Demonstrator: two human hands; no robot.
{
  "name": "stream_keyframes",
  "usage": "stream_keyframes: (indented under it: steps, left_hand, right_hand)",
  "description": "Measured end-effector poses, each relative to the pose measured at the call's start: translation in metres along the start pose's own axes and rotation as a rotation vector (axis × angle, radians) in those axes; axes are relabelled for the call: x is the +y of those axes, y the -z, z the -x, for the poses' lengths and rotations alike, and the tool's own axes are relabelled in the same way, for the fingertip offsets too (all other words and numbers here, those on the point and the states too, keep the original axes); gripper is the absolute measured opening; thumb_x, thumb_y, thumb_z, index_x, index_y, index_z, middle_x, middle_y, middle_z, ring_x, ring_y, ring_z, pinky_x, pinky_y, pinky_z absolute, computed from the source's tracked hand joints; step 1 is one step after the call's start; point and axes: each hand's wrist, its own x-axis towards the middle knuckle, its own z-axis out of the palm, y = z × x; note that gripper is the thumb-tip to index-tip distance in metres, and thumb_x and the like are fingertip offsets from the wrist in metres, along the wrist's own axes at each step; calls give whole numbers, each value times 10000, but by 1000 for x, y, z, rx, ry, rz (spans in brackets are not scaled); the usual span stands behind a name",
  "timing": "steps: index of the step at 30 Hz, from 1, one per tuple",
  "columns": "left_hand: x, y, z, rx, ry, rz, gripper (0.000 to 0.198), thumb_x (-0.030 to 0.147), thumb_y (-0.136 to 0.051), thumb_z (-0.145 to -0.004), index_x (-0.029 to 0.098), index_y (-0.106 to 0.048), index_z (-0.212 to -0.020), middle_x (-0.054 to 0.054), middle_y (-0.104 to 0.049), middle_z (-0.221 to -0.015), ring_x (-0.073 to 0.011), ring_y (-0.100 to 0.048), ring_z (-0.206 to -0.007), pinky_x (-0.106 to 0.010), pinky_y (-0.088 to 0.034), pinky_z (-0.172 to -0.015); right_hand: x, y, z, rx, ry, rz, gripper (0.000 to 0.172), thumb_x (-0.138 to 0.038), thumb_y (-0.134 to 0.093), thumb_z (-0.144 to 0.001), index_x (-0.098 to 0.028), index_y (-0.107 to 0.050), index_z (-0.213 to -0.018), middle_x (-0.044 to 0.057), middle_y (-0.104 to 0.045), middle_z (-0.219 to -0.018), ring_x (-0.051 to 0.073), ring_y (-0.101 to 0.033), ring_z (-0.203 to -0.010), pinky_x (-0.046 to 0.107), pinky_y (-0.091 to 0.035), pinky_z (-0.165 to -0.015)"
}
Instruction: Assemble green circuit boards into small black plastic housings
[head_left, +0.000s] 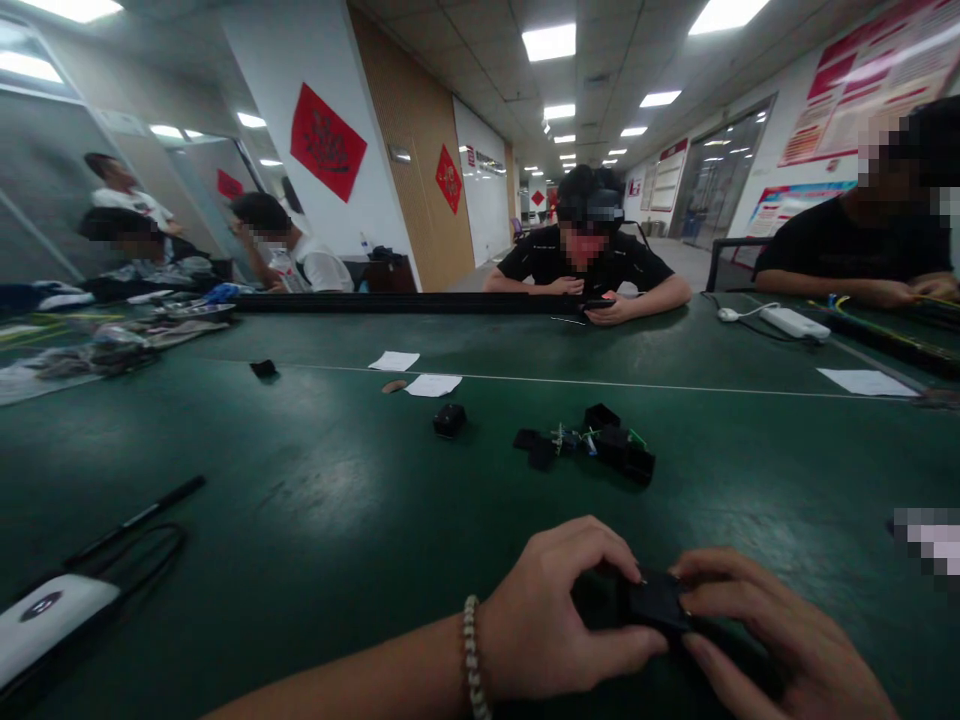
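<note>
A small black plastic box (657,602) is held just above the near right part of the green table. My left hand (559,615), with a beaded bracelet at the wrist, pinches its left side between thumb and fingers. From the right, my right hand (772,630) grips the box's other edge with thumb and fingertips. Small brassy specks show on the box near the fingertips of both hands. Beyond my hands lies a pile of black box parts (619,447) with small green pieces among them. Left of the pile stands another black box (449,421).
On the green table (315,580) lie a white device with a cable (56,620), a black pen-like stick (142,515), paper slips (433,385) and a small black piece (263,369). A person (589,250) sits opposite; another sits at right. A power strip (793,322) lies at far right.
</note>
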Motion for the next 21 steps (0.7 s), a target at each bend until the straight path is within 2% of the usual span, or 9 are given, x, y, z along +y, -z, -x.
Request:
stream_keyframes:
  steps: [4, 10, 16, 21]
  left_hand:
    - [1, 1, -1, 2, -7, 19, 365, 325, -865, -767, 166, -696, -1049, -107, -749, -1055, -224, -722, -926, -337, -591, -822]
    - [7, 3, -3, 14, -31, 6, 160, 220, -694, -885, 146, -712, -1026, -110, -747, -1030, -202, -727, -929, -334, -598, -851]
    - [10, 2, -4, 36, -5, -2, 72, 161, -681, -860, 141, -723, -915, -102, -748, -999, -184, -733, -895, -311, -604, -838]
    - [11, 4, -5, 17, -4, -2, 67, 169, -701, -855, 142, -727, -909, -108, -746, -1012, -187, -734, -903, -311, -604, -835]
  right_hand:
    - [4, -2, 2, 22, 9, 16, 162, -192, -753, -832, -276, -757, -971, 42, -837, -956, 212, -850, -787, 206, -699, -685]
    - [5, -1, 3, 12, 67, 57, 171, -177, -746, -823, -262, -755, -971, 50, -840, -978, 204, -853, -794, 186, -696, -689]
    - [5, -2, 4, 0, 75, 60, 208, -158, -741, -809, -265, -734, -987, 55, -829, -986, 200, -847, -824, 195, -699, -686]
    - [1, 0, 0, 22, 102, 48, 209, -147, -711, -805, -254, -733, -983, 65, -826, -959, 198, -843, -795, 197, -698, -646]
